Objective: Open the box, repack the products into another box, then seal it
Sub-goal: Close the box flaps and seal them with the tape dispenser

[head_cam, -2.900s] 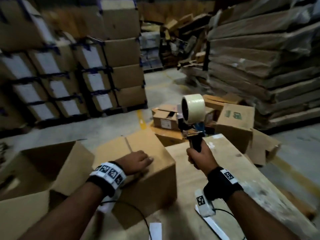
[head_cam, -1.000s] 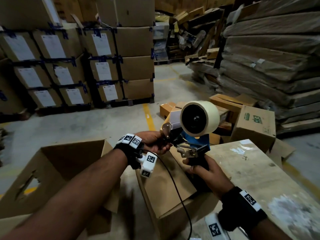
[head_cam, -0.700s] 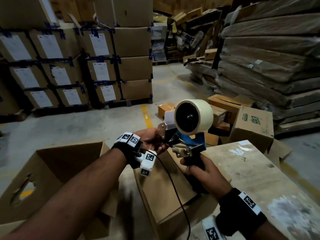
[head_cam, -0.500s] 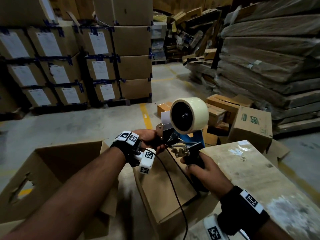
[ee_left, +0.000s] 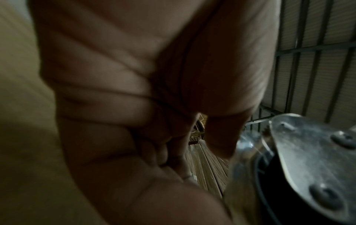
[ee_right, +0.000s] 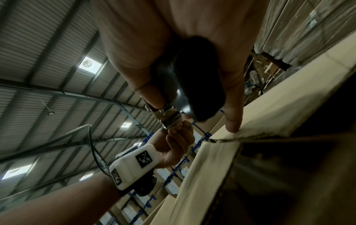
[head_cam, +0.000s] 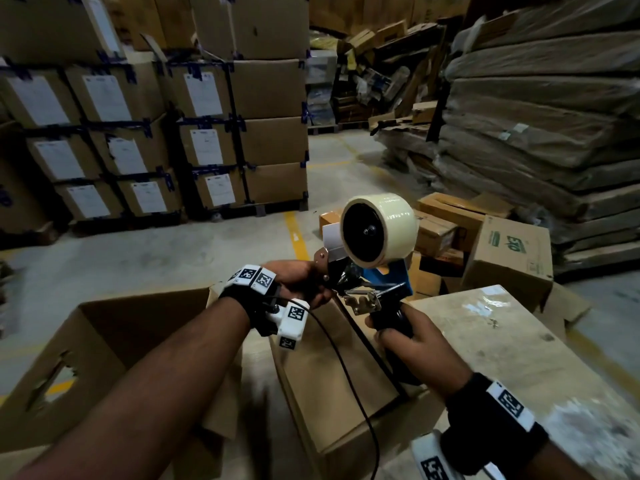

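Observation:
A tape dispenser [head_cam: 377,271] with a cream tape roll [head_cam: 379,230] is held up over a closed cardboard box [head_cam: 329,375]. My right hand [head_cam: 412,341] grips its black handle [ee_right: 192,79], and one finger touches the box's top edge in the right wrist view. My left hand [head_cam: 304,282] has its fingers curled at the dispenser's front, by the metal plate [ee_left: 308,159]. The left wrist view does not show whether the tape end is between the fingers [ee_left: 134,106]. The box's top flaps lie shut.
An open, empty cardboard box [head_cam: 114,341] stands at the left. The closed box leans against a worn wooden table [head_cam: 519,358] on the right. Smaller cartons [head_cam: 509,258] sit on the floor beyond. Stacked labelled cartons [head_cam: 207,133] and flat cardboard piles [head_cam: 536,116] line the back.
My left hand has left the closed box's top and taken hold of the dispenser's front. Over the last second the dispenser has drifted slightly left, both hands keeping their hold.

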Demonstrator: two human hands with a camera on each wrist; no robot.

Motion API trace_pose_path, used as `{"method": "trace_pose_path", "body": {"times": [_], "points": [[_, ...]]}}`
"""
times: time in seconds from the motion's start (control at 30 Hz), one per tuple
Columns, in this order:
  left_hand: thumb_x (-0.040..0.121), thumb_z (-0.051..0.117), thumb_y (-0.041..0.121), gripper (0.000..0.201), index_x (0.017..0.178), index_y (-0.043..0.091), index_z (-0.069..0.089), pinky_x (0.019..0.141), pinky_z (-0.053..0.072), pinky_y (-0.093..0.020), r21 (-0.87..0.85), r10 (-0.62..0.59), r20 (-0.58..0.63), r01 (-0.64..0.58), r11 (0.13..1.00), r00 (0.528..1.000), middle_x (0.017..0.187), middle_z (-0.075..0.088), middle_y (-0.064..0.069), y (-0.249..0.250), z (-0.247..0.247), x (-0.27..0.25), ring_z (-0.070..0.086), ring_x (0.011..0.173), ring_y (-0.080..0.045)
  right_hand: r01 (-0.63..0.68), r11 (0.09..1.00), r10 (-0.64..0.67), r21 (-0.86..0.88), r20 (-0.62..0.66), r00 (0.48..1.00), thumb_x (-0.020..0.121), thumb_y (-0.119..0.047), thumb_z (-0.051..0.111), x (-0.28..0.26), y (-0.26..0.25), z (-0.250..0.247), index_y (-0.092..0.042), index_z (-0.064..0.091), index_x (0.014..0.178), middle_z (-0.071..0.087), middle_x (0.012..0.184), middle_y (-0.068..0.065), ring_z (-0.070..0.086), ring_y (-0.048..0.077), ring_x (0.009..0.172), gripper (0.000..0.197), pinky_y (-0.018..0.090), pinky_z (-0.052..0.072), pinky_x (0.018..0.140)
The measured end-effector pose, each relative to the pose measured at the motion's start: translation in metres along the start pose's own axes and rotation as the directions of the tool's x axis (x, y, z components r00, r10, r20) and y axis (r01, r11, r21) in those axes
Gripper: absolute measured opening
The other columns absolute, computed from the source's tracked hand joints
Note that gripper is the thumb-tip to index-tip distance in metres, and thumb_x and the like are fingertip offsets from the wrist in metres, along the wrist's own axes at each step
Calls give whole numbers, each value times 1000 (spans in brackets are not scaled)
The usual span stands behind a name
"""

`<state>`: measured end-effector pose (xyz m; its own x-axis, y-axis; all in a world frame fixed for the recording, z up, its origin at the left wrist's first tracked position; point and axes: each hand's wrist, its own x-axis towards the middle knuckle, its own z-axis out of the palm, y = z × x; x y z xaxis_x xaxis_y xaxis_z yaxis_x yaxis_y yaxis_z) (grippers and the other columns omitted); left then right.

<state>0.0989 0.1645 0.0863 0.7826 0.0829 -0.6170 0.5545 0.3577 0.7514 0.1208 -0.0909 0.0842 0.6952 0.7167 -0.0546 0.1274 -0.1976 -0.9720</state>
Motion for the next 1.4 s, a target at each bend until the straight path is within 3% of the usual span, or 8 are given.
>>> {"method": "trace_pose_path", "body": {"times": [0.3, 0.53, 0.67, 0.83, 0.9, 1.0, 1.27, 1.4], "points": [[76, 59, 49, 45, 87, 5, 58, 53, 57, -25, -106, 4, 135, 11, 994, 991, 73, 65, -10, -5, -13, 2, 67, 63, -19, -23, 1000, 23, -3, -5, 1000, 88, -11, 62, -1, 8, -1, -17, 64, 108, 69, 101, -5, 63, 9, 95, 20, 17, 48, 69], [35, 99, 35, 66, 80, 0, 65, 59, 59, -24, 18, 8, 225, -12, 1000, 974, 81, 67, -15, -2, -22, -3, 70, 71, -22, -30, 998, 32, -55, 21, 999, 89, -6, 61, -2, 15, -2, -24, 62, 110, 69, 108, -6, 62, 9, 104, 28, 27, 50, 84], [44, 96, 28, 52, 78, 1, 67, 57, 58, -25, -22, 24, 219, -19, 1000, 975, 76, 67, -12, -3, -21, -5, 69, 66, -20, -23, 999, 24, -34, 19, 1000, 90, -7, 60, -3, 15, 0, -24, 62, 106, 69, 107, -6, 62, 6, 102, 24, 21, 49, 78], [93, 52, 16, 13, 96, 4, 57, 54, 57, -20, 49, 28, 122, -34, 998, 992, 76, 65, -8, -4, -17, -4, 67, 61, -13, -31, 999, 31, -20, 28, 999, 91, -6, 59, -1, 14, 0, -23, 62, 105, 69, 108, -5, 62, 5, 100, 22, 17, 47, 73], [100, 42, 12, 22, 90, 3, 59, 53, 55, -18, 106, -6, 96, -5, 994, 995, 74, 63, -8, -2, -16, -6, 64, 57, -12, -32, 999, 33, -19, 34, 999, 91, -6, 59, -2, 15, 1, -26, 62, 104, 69, 107, -5, 63, 6, 100, 24, 18, 48, 73], [100, 37, 10, 40, 70, 5, 64, 46, 50, -16, 205, -72, 71, 57, 977, 995, 60, 62, -7, 3, -11, -9, 60, 46, -11, -19, 1000, 20, -14, 33, 999, 91, -9, 60, -5, 16, 2, -28, 63, 105, 71, 103, -9, 65, 5, 96, 24, 19, 50, 73], [59, 62, 13, 10, 66, 7, 63, 44, 47, -18, 191, -147, 203, 108, 976, 968, 57, 59, -5, 7, -2, -13, 56, 47, -13, 4, 999, -5, 39, 36, 999, 75, -28, 60, -8, 18, 1, -26, 61, 109, 71, 105, -8, 65, 6, 99, 33, 18, 52, 73], [89, 49, 16, 20, 69, 12, 52, 42, 42, -14, 276, -181, 134, 139, 951, 974, 58, 54, 1, -1, -4, -4, 51, 45, -8, -16, 998, 13, 60, 47, 999, 75, -27, 61, -9, 21, -1, -26, 61, 109, 71, 106, -10, 64, 4, 100, 35, 17, 50, 74]]}}
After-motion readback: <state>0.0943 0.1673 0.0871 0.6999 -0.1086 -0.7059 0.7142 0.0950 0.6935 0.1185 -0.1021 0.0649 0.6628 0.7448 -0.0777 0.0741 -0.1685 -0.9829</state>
